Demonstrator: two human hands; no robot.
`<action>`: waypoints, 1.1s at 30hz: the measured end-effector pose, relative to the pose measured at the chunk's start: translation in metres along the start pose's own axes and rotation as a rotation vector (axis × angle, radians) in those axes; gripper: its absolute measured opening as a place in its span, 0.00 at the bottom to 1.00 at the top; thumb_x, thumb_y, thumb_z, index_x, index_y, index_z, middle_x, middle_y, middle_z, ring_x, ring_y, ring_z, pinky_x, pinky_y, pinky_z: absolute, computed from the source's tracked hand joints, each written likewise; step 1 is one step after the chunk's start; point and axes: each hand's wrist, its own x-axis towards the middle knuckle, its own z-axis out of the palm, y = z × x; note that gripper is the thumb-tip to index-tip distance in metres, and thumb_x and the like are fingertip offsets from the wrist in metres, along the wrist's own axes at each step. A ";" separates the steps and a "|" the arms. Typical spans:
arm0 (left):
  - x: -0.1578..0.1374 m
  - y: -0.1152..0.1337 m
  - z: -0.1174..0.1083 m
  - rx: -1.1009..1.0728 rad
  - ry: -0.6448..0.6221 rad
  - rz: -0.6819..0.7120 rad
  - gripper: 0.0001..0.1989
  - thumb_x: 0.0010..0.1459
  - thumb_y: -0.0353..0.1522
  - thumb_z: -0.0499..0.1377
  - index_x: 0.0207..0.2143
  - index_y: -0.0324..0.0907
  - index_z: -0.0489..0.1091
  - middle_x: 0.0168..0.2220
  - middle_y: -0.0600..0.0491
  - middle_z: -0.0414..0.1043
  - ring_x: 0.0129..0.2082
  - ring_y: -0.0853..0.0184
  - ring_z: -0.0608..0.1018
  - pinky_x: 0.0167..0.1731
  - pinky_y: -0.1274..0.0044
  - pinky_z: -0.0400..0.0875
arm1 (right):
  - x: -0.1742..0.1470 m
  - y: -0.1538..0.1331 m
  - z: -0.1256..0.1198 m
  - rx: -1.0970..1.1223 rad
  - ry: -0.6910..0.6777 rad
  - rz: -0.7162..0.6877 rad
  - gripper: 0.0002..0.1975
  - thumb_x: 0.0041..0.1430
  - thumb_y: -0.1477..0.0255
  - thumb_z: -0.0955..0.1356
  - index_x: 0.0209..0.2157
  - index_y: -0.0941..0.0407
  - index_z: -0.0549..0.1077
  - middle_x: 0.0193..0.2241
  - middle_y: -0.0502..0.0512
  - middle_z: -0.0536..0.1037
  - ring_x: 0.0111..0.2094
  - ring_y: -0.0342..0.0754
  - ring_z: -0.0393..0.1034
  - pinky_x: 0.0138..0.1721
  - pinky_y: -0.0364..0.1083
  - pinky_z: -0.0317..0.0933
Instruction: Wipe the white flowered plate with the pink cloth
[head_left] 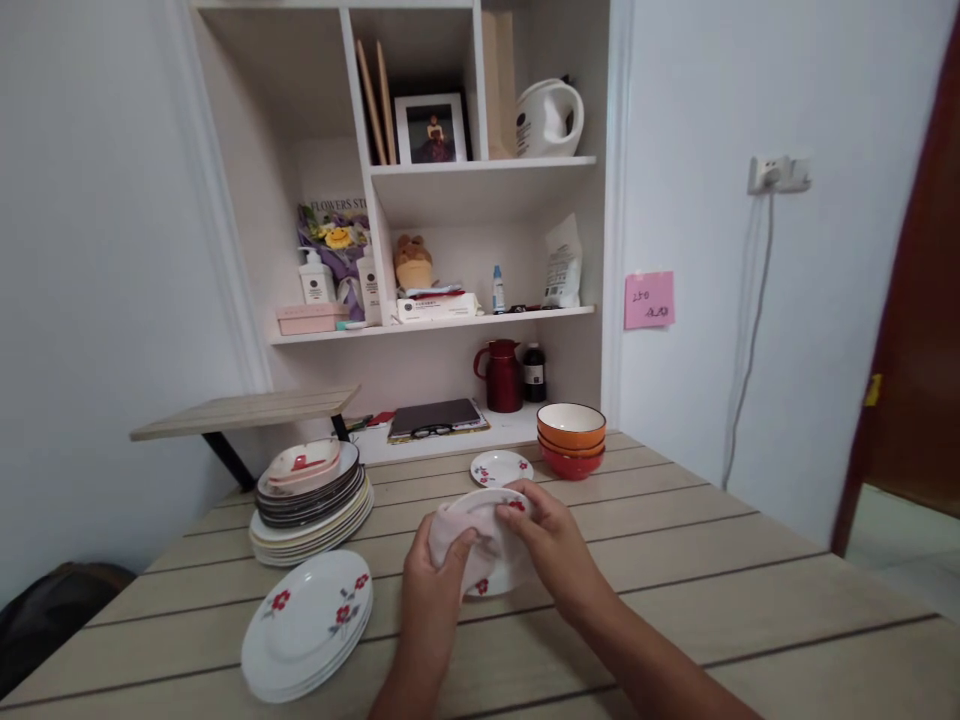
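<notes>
Both hands hold up a small white plate [514,567] with red flowers, tilted above the table. Bunched under my left hand [442,565] is a pale pink cloth [472,530], pressed against the plate's face with the thumb on top. My right hand [551,540] grips the plate's right rim, thumb on the front and fingers behind. Just beyond lies another small flowered plate [502,467]. A stack of larger flowered plates [307,610] sits to the left of my left hand.
Stacked orange and red bowls [571,440] stand at the back right. On the back left rises a taller pile of plates and dishes [311,500], beside a small raised shelf [247,412]. A dark red jug [502,378] and a laptop-like dark slab [435,418] are behind the wooden table [675,590].
</notes>
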 end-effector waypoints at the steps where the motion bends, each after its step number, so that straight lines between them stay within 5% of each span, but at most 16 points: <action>1: 0.000 -0.001 0.001 -0.020 0.009 -0.017 0.21 0.44 0.41 0.68 0.39 0.39 0.73 0.30 0.52 0.78 0.29 0.65 0.78 0.30 0.78 0.73 | 0.000 0.002 0.001 0.075 0.033 0.026 0.09 0.54 0.65 0.71 0.35 0.55 0.73 0.25 0.47 0.73 0.26 0.44 0.64 0.28 0.41 0.57; 7: -0.004 -0.005 0.005 -0.091 0.004 -0.119 0.27 0.41 0.42 0.70 0.41 0.35 0.74 0.34 0.46 0.80 0.31 0.62 0.80 0.31 0.76 0.74 | 0.001 0.005 0.005 0.335 0.162 0.125 0.17 0.50 0.63 0.74 0.39 0.54 0.72 0.30 0.50 0.77 0.28 0.46 0.68 0.30 0.42 0.62; 10: -0.006 -0.004 0.004 -0.097 0.024 -0.111 0.26 0.44 0.43 0.68 0.42 0.35 0.74 0.36 0.45 0.80 0.33 0.61 0.80 0.33 0.74 0.74 | 0.001 0.004 0.005 0.322 0.085 0.154 0.20 0.53 0.62 0.72 0.45 0.54 0.70 0.33 0.53 0.78 0.31 0.48 0.70 0.32 0.44 0.63; 14: -0.006 -0.001 -0.002 0.063 0.091 0.076 0.18 0.48 0.40 0.65 0.38 0.38 0.75 0.34 0.48 0.80 0.33 0.61 0.80 0.35 0.73 0.74 | -0.001 -0.001 0.000 -0.114 -0.001 -0.025 0.17 0.55 0.66 0.69 0.47 0.53 0.70 0.37 0.54 0.77 0.36 0.51 0.71 0.36 0.47 0.64; 18: -0.006 0.000 -0.009 0.345 0.067 0.486 0.09 0.52 0.31 0.62 0.37 0.43 0.76 0.35 0.49 0.78 0.37 0.60 0.78 0.41 0.70 0.71 | -0.001 -0.005 -0.006 -0.553 0.023 -0.387 0.12 0.57 0.74 0.66 0.44 0.53 0.71 0.43 0.57 0.76 0.45 0.54 0.69 0.44 0.50 0.63; 22: -0.006 0.001 -0.016 0.597 0.012 0.784 0.14 0.53 0.23 0.56 0.39 0.45 0.74 0.35 0.50 0.77 0.37 0.59 0.76 0.39 0.69 0.71 | -0.001 -0.005 -0.009 -0.794 -0.018 -0.486 0.12 0.58 0.80 0.63 0.40 0.52 0.72 0.39 0.56 0.77 0.41 0.53 0.72 0.42 0.49 0.63; 27: -0.006 0.002 -0.019 0.777 -0.060 0.877 0.19 0.51 0.19 0.53 0.42 0.45 0.73 0.37 0.49 0.76 0.38 0.59 0.75 0.39 0.68 0.70 | -0.002 -0.008 -0.010 -1.075 -0.073 -0.462 0.13 0.56 0.83 0.64 0.36 0.51 0.73 0.35 0.54 0.79 0.37 0.52 0.71 0.37 0.47 0.60; 33: -0.002 0.001 -0.015 0.651 0.005 0.810 0.14 0.52 0.22 0.55 0.39 0.45 0.73 0.35 0.51 0.75 0.37 0.60 0.74 0.38 0.69 0.70 | 0.001 -0.001 -0.012 -0.908 -0.129 -0.454 0.09 0.61 0.78 0.64 0.34 0.51 0.73 0.35 0.53 0.78 0.37 0.51 0.70 0.37 0.45 0.60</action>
